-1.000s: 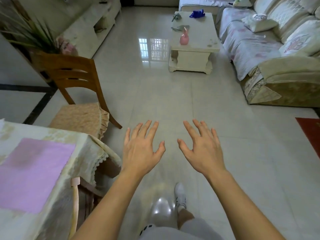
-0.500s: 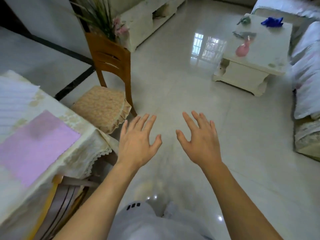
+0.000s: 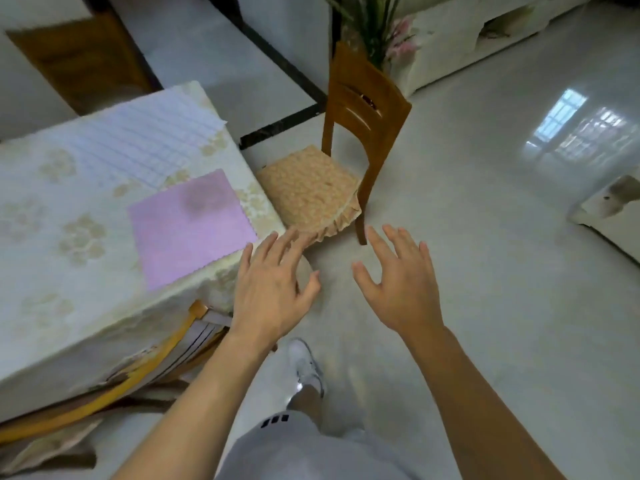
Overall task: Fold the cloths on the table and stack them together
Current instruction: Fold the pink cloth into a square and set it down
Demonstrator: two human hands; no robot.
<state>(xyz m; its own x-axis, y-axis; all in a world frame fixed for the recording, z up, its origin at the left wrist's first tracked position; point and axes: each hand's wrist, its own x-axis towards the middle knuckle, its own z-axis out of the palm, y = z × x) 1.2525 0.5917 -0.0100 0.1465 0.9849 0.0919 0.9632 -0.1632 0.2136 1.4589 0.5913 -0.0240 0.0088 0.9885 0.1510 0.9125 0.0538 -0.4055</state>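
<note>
both hands (left hand [image 3: 273,289], right hand [image 3: 401,289]) spread, grip empty, beside pink cloth [image 3: 190,226].

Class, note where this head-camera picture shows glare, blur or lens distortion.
Head view: window glare on the glossy floor; motion blur softens the pink cloth and white checked cloth; wide-angle bending tilts the chair and table edges.

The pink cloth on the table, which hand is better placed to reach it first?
Probably the left hand: it hovers open at the table's corner beside the pink cloth. The right hand, also open, is over floor, farther away.
</note>
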